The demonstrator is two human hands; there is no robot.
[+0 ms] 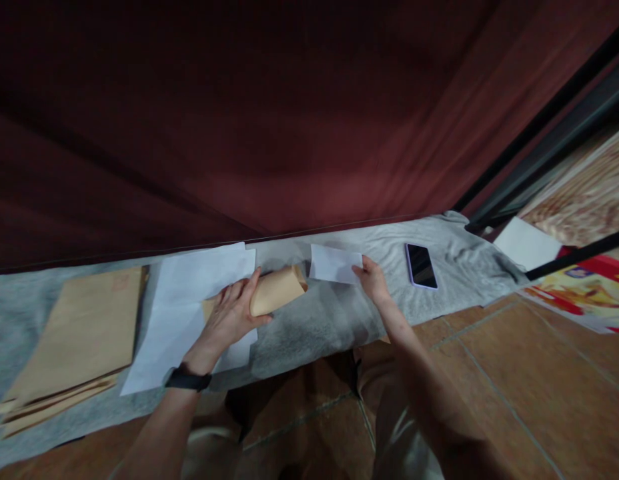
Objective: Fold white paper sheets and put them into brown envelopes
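Observation:
My left hand (233,315) grips a tan envelope (278,289), bowed open at its right end, over a grey cloth (314,327). My right hand (372,279) holds a folded white paper (334,264) by its right edge, just right of the envelope's mouth and a little apart from it. Under my left hand lies a pile of white sheets (189,300). A black band sits on my left wrist.
A stack of tan envelopes (84,333) lies at the left on the cloth. A phone (421,265) rests face up to the right. A dark red curtain hangs behind. Tiled floor, a white sheet (527,243) and a colourful printed surface are at the right.

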